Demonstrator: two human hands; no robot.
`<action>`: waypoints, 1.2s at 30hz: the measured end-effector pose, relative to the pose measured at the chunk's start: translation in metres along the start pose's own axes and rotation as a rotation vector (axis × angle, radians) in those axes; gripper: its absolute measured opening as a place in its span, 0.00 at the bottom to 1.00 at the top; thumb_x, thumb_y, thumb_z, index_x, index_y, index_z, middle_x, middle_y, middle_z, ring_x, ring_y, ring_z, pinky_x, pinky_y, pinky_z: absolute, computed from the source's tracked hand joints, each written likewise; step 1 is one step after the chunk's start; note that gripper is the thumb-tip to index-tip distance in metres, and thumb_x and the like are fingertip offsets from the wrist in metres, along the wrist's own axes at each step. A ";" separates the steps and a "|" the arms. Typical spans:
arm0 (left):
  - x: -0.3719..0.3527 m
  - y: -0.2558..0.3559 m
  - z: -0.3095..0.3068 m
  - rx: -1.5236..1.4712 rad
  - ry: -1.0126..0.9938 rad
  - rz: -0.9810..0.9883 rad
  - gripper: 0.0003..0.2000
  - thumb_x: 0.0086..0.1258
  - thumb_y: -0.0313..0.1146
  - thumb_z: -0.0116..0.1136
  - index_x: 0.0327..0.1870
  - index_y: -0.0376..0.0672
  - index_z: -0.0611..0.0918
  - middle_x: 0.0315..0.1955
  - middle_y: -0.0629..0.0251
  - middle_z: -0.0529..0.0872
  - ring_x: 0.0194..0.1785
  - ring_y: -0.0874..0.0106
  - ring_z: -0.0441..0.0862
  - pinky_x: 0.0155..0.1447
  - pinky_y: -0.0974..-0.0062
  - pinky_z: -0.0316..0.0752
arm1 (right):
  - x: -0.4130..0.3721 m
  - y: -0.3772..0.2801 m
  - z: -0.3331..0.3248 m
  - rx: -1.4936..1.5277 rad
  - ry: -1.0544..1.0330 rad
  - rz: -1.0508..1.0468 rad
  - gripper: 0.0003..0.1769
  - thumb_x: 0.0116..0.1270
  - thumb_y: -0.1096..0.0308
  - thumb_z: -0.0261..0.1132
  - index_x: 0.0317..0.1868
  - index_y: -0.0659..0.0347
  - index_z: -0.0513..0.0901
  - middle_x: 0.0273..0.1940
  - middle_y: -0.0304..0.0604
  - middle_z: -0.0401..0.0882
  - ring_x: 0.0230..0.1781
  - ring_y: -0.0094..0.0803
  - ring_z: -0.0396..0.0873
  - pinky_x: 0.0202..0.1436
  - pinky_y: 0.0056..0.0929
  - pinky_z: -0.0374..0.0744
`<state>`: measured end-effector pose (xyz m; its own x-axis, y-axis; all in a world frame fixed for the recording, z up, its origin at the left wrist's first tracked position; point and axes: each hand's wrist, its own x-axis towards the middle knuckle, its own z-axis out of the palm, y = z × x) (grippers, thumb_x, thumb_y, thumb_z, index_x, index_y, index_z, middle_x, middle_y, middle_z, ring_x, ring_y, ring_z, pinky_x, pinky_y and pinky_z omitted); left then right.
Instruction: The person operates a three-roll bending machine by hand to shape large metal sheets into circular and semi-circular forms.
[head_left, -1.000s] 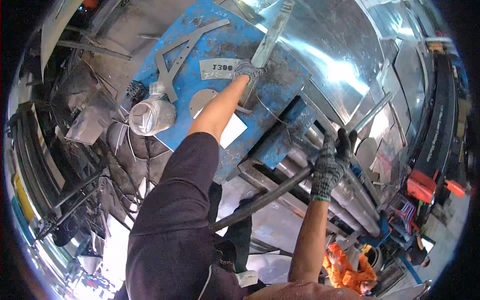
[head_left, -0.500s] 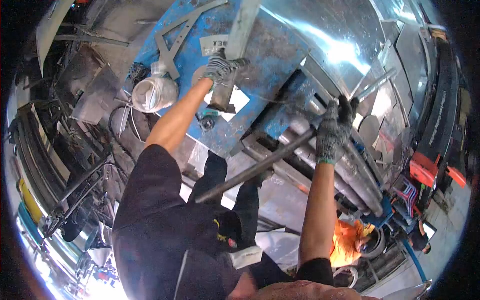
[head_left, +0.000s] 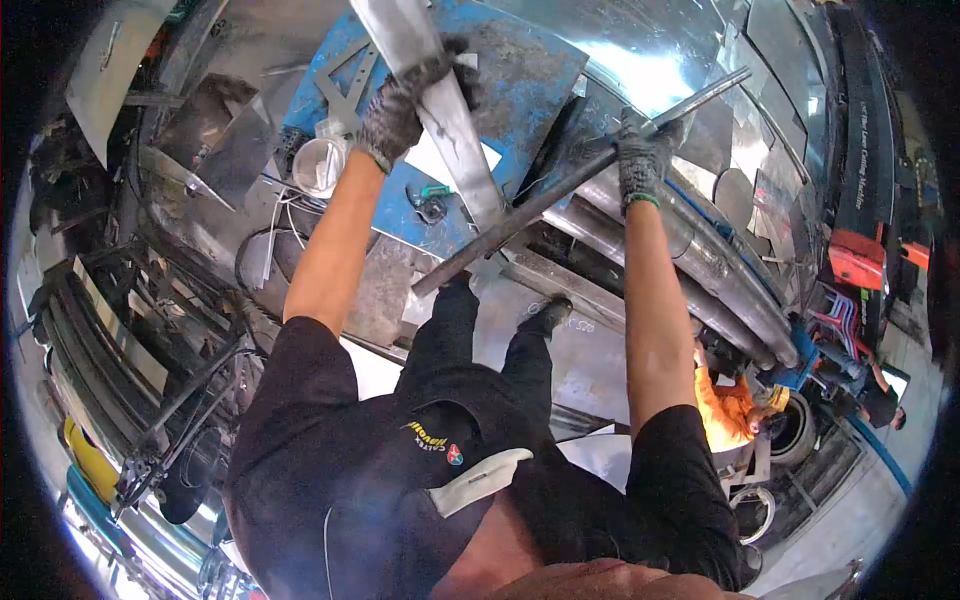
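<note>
My left hand (head_left: 398,108), in a dark knit glove, is wrapped around a long rectangular steel tube (head_left: 458,140). The tube slants from the top of the view down to the near edge of the blue table (head_left: 535,95). My right hand (head_left: 642,158), also gloved, grips a round metal rod (head_left: 535,205) toward its far end. That rod runs diagonally, its near end close over my legs, and overlaps the tube's lower end in this view. Beside the tube lie a white sheet (head_left: 489,156) and a small black-and-green object (head_left: 430,203).
A white bucket (head_left: 319,166) and a flat angled metal piece (head_left: 345,90) are at the table's left. Thick steel pipes (head_left: 690,240) lie to the right, near scattered sheet offcuts (head_left: 735,195). A person in orange (head_left: 725,412) is at lower right.
My left hand has gone from spread fingers on the tube to a grip around it, and the tube has tilted. The rod in my right hand has risen and swung flatter across the pipes.
</note>
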<state>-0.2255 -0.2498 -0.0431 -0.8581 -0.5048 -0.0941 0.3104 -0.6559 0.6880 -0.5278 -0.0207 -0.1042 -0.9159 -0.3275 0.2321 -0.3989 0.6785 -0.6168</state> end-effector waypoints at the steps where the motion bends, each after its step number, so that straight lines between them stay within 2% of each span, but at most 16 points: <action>1: -0.015 -0.007 -0.003 0.050 0.025 -0.024 0.26 0.78 0.38 0.63 0.73 0.37 0.75 0.58 0.55 0.88 0.57 0.65 0.88 0.65 0.64 0.83 | -0.021 -0.015 -0.015 0.284 -0.103 0.142 0.49 0.65 0.49 0.78 0.76 0.69 0.66 0.67 0.58 0.78 0.66 0.51 0.78 0.65 0.41 0.78; 5: -0.076 -0.079 -0.085 0.565 -0.028 0.029 0.23 0.83 0.35 0.55 0.74 0.36 0.74 0.62 0.56 0.86 0.65 0.65 0.83 0.73 0.66 0.77 | -0.134 0.007 -0.021 0.585 -0.469 0.560 0.41 0.69 0.35 0.64 0.69 0.58 0.75 0.59 0.47 0.82 0.55 0.43 0.81 0.56 0.41 0.80; 9: -0.161 -0.049 0.004 0.677 -0.055 0.022 0.23 0.82 0.33 0.57 0.74 0.36 0.74 0.67 0.58 0.82 0.71 0.67 0.77 0.75 0.68 0.73 | -0.236 -0.018 -0.058 0.851 -0.953 1.025 0.44 0.69 0.18 0.53 0.60 0.49 0.84 0.49 0.37 0.85 0.46 0.37 0.82 0.50 0.42 0.82; 10: -0.174 -0.047 0.014 0.736 -0.063 0.040 0.24 0.81 0.33 0.59 0.74 0.36 0.74 0.68 0.59 0.81 0.73 0.68 0.75 0.75 0.69 0.72 | -0.256 -0.023 -0.056 0.919 -1.006 1.083 0.39 0.72 0.22 0.54 0.58 0.49 0.84 0.49 0.39 0.86 0.47 0.38 0.83 0.49 0.39 0.82; 13: -0.195 -0.071 -0.010 0.579 -0.029 0.051 0.24 0.82 0.33 0.58 0.75 0.36 0.73 0.70 0.59 0.79 0.75 0.67 0.73 0.80 0.66 0.65 | -0.313 -0.013 -0.028 1.093 -1.075 0.539 0.31 0.76 0.31 0.59 0.56 0.49 0.84 0.48 0.40 0.86 0.47 0.40 0.85 0.48 0.44 0.84; 15: -0.216 -0.100 -0.051 0.296 0.103 -0.112 0.24 0.83 0.34 0.56 0.76 0.36 0.71 0.72 0.58 0.78 0.76 0.66 0.72 0.83 0.66 0.61 | -0.281 -0.098 -0.098 1.486 -1.120 1.058 0.24 0.79 0.41 0.62 0.56 0.53 0.83 0.50 0.44 0.86 0.50 0.43 0.86 0.52 0.50 0.86; 18: -0.242 -0.100 -0.024 0.219 0.364 -0.443 0.24 0.86 0.33 0.50 0.78 0.35 0.68 0.75 0.58 0.73 0.78 0.68 0.69 0.84 0.69 0.60 | -0.278 -0.104 -0.107 1.288 -1.092 1.002 0.22 0.78 0.47 0.66 0.58 0.56 0.82 0.52 0.49 0.86 0.52 0.48 0.86 0.57 0.53 0.86; 21: -0.289 -0.149 -0.051 0.215 0.314 -0.523 0.22 0.80 0.31 0.59 0.73 0.37 0.76 0.69 0.63 0.80 0.71 0.66 0.76 0.77 0.67 0.71 | -0.280 -0.100 -0.095 1.373 -1.144 0.999 0.25 0.75 0.49 0.69 0.62 0.57 0.80 0.55 0.51 0.85 0.55 0.51 0.86 0.62 0.53 0.85; 22: -0.310 -0.169 -0.061 0.720 0.165 -0.525 0.22 0.83 0.32 0.54 0.74 0.36 0.74 0.71 0.62 0.78 0.73 0.66 0.74 0.79 0.68 0.69 | -0.282 -0.099 -0.088 1.448 -1.170 0.935 0.29 0.73 0.47 0.71 0.65 0.56 0.79 0.58 0.50 0.84 0.58 0.52 0.85 0.65 0.54 0.83; 24: -0.345 -0.235 -0.097 0.498 0.155 -0.480 0.24 0.86 0.32 0.44 0.80 0.37 0.67 0.78 0.60 0.69 0.80 0.64 0.65 0.85 0.70 0.58 | -0.284 -0.118 -0.079 1.437 -1.080 0.969 0.27 0.77 0.45 0.66 0.60 0.60 0.82 0.52 0.50 0.87 0.50 0.47 0.87 0.58 0.50 0.87; 26: -0.379 -0.287 -0.138 1.665 -0.114 -0.577 0.26 0.86 0.33 0.43 0.81 0.36 0.63 0.81 0.58 0.64 0.83 0.62 0.59 0.87 0.69 0.51 | -0.277 -0.128 -0.072 1.336 -1.068 0.889 0.29 0.78 0.41 0.63 0.60 0.59 0.83 0.50 0.48 0.87 0.47 0.44 0.87 0.54 0.46 0.87; 28: -0.382 -0.272 -0.100 1.361 0.051 -0.490 0.24 0.86 0.35 0.44 0.78 0.34 0.68 0.74 0.57 0.73 0.76 0.61 0.69 0.81 0.68 0.61 | -0.273 -0.128 -0.058 0.955 -1.102 0.762 0.31 0.80 0.37 0.56 0.58 0.58 0.85 0.44 0.46 0.87 0.40 0.36 0.85 0.49 0.43 0.86; 30: -0.376 -0.260 -0.069 1.050 0.194 -0.404 0.24 0.85 0.38 0.44 0.75 0.33 0.73 0.67 0.56 0.81 0.69 0.61 0.78 0.75 0.68 0.72 | -0.268 -0.111 -0.029 0.470 -1.196 0.631 0.32 0.80 0.36 0.56 0.58 0.57 0.86 0.44 0.47 0.87 0.44 0.38 0.85 0.54 0.42 0.83; 31: -0.374 -0.258 -0.065 0.926 0.213 -0.409 0.24 0.85 0.38 0.45 0.75 0.34 0.73 0.67 0.56 0.81 0.69 0.61 0.78 0.75 0.68 0.72 | -0.261 -0.122 -0.046 0.303 -1.187 0.428 0.36 0.79 0.32 0.53 0.62 0.56 0.85 0.52 0.52 0.88 0.54 0.44 0.85 0.63 0.41 0.79; 34: -0.332 -0.238 -0.034 0.533 0.197 -0.423 0.24 0.84 0.37 0.48 0.76 0.39 0.73 0.67 0.55 0.82 0.68 0.60 0.79 0.74 0.68 0.73 | -0.283 -0.058 -0.022 0.290 -1.067 0.091 0.34 0.81 0.37 0.54 0.65 0.60 0.82 0.49 0.44 0.86 0.47 0.33 0.83 0.53 0.34 0.81; 36: -0.305 -0.227 -0.010 0.333 0.158 -0.422 0.24 0.83 0.37 0.49 0.77 0.43 0.73 0.66 0.54 0.82 0.67 0.60 0.80 0.73 0.68 0.74 | -0.282 -0.051 -0.047 0.265 -1.069 0.028 0.33 0.82 0.40 0.54 0.69 0.60 0.80 0.51 0.44 0.87 0.52 0.34 0.82 0.60 0.34 0.79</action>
<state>-0.0307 0.0475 -0.1775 -0.8000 -0.3319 -0.4999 -0.2146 -0.6196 0.7550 -0.2516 0.0684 -0.1029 -0.3620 -0.8013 -0.4763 -0.2393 0.5738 -0.7833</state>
